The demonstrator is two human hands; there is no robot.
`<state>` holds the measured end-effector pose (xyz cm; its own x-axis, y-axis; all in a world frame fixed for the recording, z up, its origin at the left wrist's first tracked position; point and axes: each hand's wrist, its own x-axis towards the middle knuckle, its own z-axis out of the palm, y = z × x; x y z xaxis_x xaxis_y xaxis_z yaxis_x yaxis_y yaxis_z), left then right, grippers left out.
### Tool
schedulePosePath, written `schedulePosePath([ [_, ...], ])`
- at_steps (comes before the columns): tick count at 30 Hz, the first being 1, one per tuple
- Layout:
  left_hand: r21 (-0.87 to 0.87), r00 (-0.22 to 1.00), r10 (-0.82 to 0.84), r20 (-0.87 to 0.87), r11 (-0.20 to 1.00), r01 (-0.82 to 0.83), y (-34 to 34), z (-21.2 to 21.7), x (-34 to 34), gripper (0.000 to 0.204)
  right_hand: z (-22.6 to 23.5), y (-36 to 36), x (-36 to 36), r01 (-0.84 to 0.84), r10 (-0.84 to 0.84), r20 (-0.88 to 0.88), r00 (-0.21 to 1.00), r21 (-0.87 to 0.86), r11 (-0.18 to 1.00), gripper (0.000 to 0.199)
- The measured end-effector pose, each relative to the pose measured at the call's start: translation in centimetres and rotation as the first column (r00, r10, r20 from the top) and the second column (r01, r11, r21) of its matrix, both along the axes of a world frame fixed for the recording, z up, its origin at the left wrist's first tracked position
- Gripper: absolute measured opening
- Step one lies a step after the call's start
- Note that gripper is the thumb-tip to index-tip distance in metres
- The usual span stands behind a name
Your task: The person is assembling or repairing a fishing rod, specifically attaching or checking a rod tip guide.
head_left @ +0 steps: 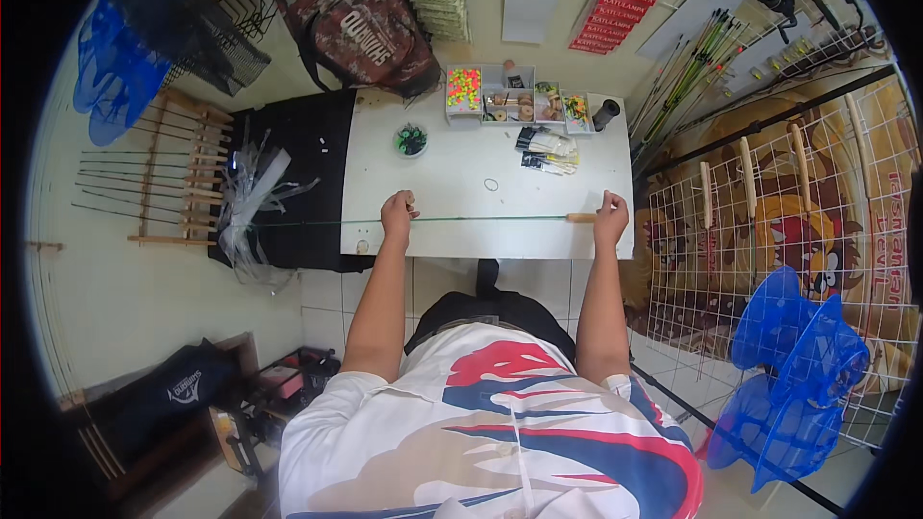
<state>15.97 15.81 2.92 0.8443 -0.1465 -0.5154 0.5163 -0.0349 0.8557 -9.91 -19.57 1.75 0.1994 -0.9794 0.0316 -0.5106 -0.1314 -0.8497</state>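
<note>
A long thin green fishing rod [490, 219] lies level across the near part of the white table [452, 231]. My left hand [398, 211] pinches the rod's shaft near the table's left side. My right hand [611, 216] grips its light wooden handle [581, 217] at the right end. The rod's thin tip runs left over the black cloth [308, 135], toward a bundle of clear plastic sleeves [245, 194].
At the table's far edge stand a tray of small compartments with bright floats [500, 96], a small green-rimmed dish [411, 140], packets [550, 152] and a black cylinder [606, 113]. A wooden rack of rods [173, 173] hangs left. Blue nets [793, 365] and a wire grid sit right.
</note>
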Motion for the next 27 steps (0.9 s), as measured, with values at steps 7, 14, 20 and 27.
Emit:
schedulePosePath([
  [7,0.050,1.000,0.009,0.016,0.999,-0.010,2.6,-0.4,-2.1,0.032,2.8,2.1,0.7,0.165,-0.204,0.212,0.956,0.186,0.969,0.030],
  [14,0.002,0.978,-0.208,-0.007,0.978,0.208,1.6,1.9,-4.9,0.038,7.5,7.5,3.4,-0.364,-0.210,0.732,0.648,0.539,0.759,0.020],
  [20,-0.003,0.907,-0.416,0.065,0.909,0.417,-0.2,5.3,-7.0,0.038,11.7,12.4,5.7,-0.624,0.234,0.593,0.771,0.626,0.467,0.014],
  [27,-0.018,0.840,-0.523,0.145,0.847,0.531,-1.5,8.4,-7.4,0.038,12.8,16.5,7.5,-0.843,0.873,-0.002,0.488,0.257,0.473,0.049],
])
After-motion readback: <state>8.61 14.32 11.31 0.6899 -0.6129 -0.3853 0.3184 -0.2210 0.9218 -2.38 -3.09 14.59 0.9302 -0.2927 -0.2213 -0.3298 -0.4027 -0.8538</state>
